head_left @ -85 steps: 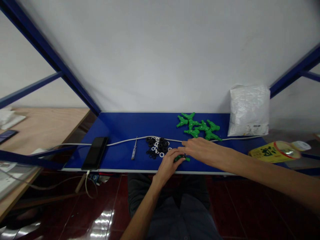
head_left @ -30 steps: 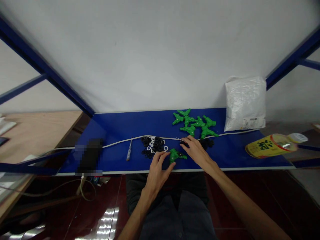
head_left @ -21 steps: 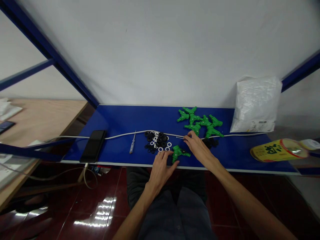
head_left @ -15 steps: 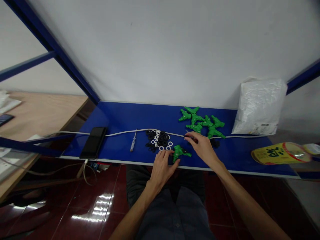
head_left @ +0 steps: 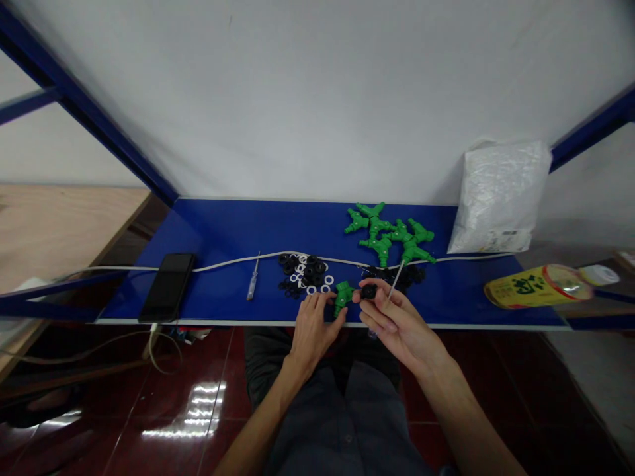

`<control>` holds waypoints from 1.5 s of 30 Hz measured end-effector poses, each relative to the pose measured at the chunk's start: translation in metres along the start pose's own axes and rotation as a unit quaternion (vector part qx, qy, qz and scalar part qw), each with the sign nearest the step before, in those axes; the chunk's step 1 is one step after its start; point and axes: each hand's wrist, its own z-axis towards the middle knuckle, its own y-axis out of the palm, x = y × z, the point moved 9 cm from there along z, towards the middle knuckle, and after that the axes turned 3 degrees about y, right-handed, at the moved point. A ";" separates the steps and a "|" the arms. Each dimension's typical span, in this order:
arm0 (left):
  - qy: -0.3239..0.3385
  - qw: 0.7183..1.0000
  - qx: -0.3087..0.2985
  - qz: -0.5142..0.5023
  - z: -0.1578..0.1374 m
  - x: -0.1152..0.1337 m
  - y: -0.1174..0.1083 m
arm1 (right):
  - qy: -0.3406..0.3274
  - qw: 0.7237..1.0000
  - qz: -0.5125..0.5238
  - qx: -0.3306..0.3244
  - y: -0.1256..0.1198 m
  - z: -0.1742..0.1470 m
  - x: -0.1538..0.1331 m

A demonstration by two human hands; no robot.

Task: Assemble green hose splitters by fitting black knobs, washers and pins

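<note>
My left hand (head_left: 317,324) is closed around a green Y-shaped hose connector (head_left: 341,295) at the front edge of the blue table, fingers and thumb on either side. My right hand (head_left: 394,320), turned partly palm up, pinches a round black knob-like piece (head_left: 368,291) just right of the connector. The same hand also grips a screwdriver (head_left: 395,282); its thin metal shaft slants up between the fingers and the clear handle end shows below. Left of the connector lie black rings and white washers (head_left: 325,288) in a pile. Small black parts (head_left: 414,277) sit beyond my right hand.
Several green connectors (head_left: 380,248) lie at the back. A second screwdriver (head_left: 253,281) and a black phone (head_left: 167,287) are on the left. A white cable (head_left: 228,263) crosses the table (head_left: 223,225). Rightward are a plastic-wrapped package (head_left: 500,198) and a lying yellow-labelled bottle (head_left: 536,288).
My right hand has come nearer the front edge and rolled palm upward, bringing the black piece and screwdriver into sight. My left hand keeps the connector. The view has shifted slightly.
</note>
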 end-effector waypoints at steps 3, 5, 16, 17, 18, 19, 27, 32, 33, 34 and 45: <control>0.001 1.000 -0.001 -0.005 0.000 0.001 0.000 | -0.002 1.000 -0.007 0.008 -0.007 0.000 0.004; 0.000 1.000 0.000 -0.001 0.000 0.001 0.000 | 0.000 1.000 -0.015 0.017 -0.011 -0.002 0.008; 0.004 1.000 -0.010 0.011 0.001 0.000 0.001 | -0.131 0.880 -0.443 0.111 -0.058 0.006 0.001; 0.004 1.000 -0.010 0.010 0.001 0.001 0.001 | -0.157 0.852 -0.490 0.099 -0.055 0.008 0.001; 0.005 1.000 -0.011 0.010 0.002 0.001 0.001 | -0.180 0.828 -0.525 0.079 -0.051 0.010 0.003; 0.005 1.000 -0.012 0.011 0.002 0.001 0.002 | -0.199 0.808 -0.551 0.057 -0.046 0.012 0.006; -0.015 1.000 -0.008 0.022 0.001 -0.001 0.005 | -0.253 0.661 -0.702 -0.078 -0.026 0.016 0.027; -0.046 0.999 -0.017 0.021 0.000 -0.005 0.007 | -0.239 0.532 -0.794 -0.169 -0.010 0.019 0.027; -0.047 0.999 -0.015 0.021 0.000 -0.005 0.007 | -0.234 0.516 -0.803 -0.183 -0.007 0.020 0.027; -0.047 0.999 -0.012 0.022 0.000 -0.004 0.007 | -0.228 0.509 -0.807 -0.195 -0.004 0.022 0.027; -0.023 0.997 0.037 0.058 -0.001 -0.004 0.007 | -0.235 0.642 -0.725 -0.087 -0.040 0.034 -0.017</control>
